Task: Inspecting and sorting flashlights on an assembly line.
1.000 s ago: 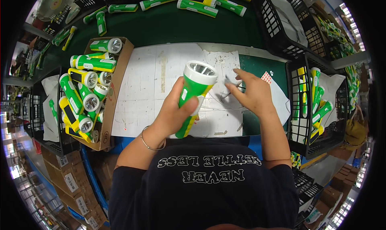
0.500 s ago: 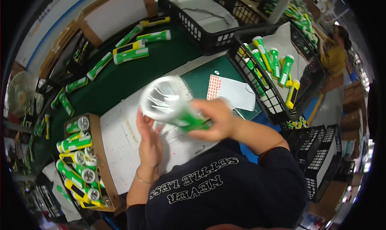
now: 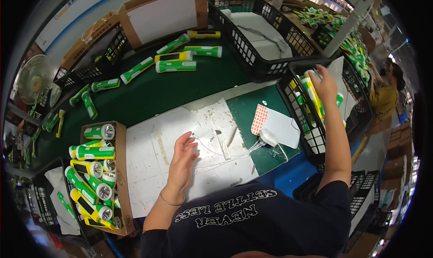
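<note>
We find the right hand (image 3: 325,84) reaching to two o'clock into the black crate (image 3: 297,102), fingers spread over upright green torches (image 3: 311,95) (grip unclosed). The left hand (image 3: 182,156) rests open, empty, on the bench (image 3: 149,95).

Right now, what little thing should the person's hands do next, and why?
Probably the right hand lets go and draws back from the black crate, since it rests on a green and white flashlight already lying among others there. The left hand hovers open and empty over the white sheet.
</note>
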{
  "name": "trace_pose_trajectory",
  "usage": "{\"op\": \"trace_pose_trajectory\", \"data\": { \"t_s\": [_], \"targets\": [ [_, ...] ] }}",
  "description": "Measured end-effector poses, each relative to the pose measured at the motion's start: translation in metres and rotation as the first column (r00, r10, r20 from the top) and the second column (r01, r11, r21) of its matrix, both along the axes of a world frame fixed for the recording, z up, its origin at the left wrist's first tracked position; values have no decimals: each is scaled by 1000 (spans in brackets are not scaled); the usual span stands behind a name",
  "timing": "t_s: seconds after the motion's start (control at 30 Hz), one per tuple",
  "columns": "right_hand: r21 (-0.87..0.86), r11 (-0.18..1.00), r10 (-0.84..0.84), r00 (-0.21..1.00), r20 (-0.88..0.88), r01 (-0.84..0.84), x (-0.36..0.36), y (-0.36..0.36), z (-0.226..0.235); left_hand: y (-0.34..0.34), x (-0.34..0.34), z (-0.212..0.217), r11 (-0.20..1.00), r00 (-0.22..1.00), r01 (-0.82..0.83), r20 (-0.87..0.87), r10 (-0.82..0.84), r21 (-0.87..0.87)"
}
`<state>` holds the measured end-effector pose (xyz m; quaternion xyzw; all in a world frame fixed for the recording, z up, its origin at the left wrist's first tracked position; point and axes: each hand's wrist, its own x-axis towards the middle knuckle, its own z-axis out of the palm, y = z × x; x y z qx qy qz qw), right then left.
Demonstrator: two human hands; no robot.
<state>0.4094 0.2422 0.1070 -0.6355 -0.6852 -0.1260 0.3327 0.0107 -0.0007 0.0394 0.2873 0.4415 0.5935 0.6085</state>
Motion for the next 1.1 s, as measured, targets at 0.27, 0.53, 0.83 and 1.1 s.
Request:
{"op": "trace_pose_trajectory", "data": {
  "t_s": [0.27,0.53,0.83,1.1],
  "targets": [
    [-381,798,510,860,14,-467,-275,78,-73,5,-12,-10,998,1000,-11,21,13,-57],
    [-604,684,597,789,141,-410,-351,88,-99,1,-45,-25,981,998,-70,-13,69,-182],
    [-455,431,863,504,-45,-779,-263,-91,-35,71,-33,-35,995,835,-4,548,60,-102],
    [-520,343,593,610,-526,-782,-216,-153,-45,50,-10,-33,938,788,83,599,144,-335]
  ]
}}
